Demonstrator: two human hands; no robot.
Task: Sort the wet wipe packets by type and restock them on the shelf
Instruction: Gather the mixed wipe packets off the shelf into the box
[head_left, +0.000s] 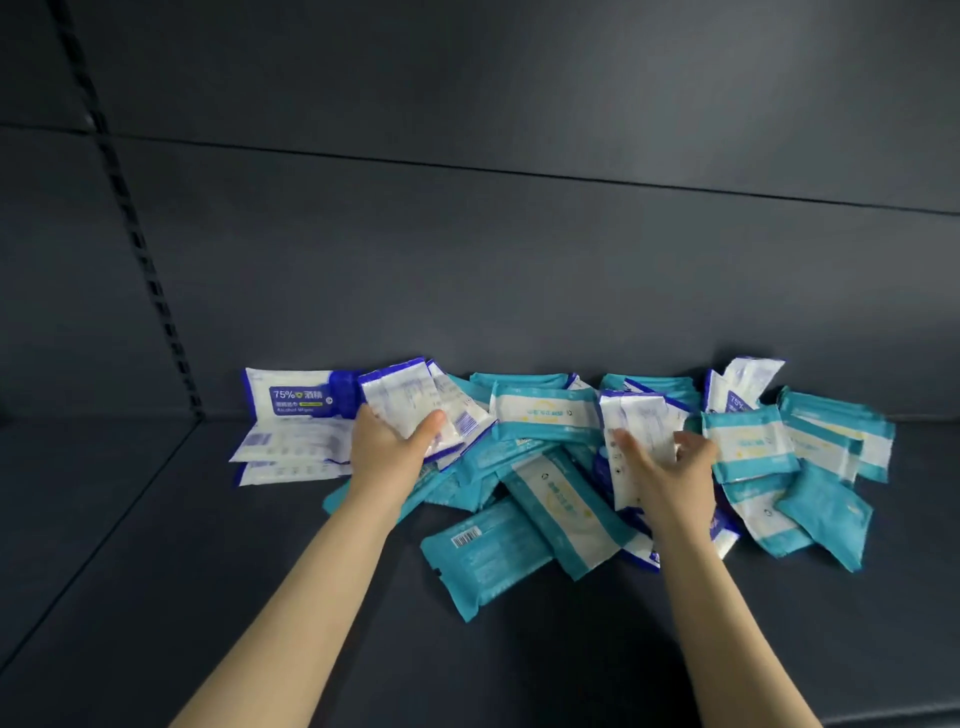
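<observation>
Your left hand (392, 449) held a blue packet (397, 400) at the left end of the heap. Its grip was closed on the lower edge, with the thumb across the front and the fingers hidden behind. The packet was raised off the shelf (249, 582) and showed its printed white back to you.

Your right hand (672, 470) was blurred. As far as the blur allowed, its grip was closed on a second packet (636, 431), also blue and white, held upright over the middle of the heap with the thumb on its face.

Just left of your left hand sat the blue stack (293, 441). One packet leaned against the back panel (467, 260) with its "75%" label facing you, and two or so more lay flat in front of it.

The teal pile (524, 499) sprawled from under your left wrist to the far right, with packets overlapping at all angles. A barcode packet (483, 558) lay nearest you, back side up. Another blue packet, the rear one (745, 384), stood tilted against the back panel near the right end, behind the teal ones. Edges of more blue packets showed under your right wrist.

A slotted upright (130, 218) ran down the back panel at the far left.
</observation>
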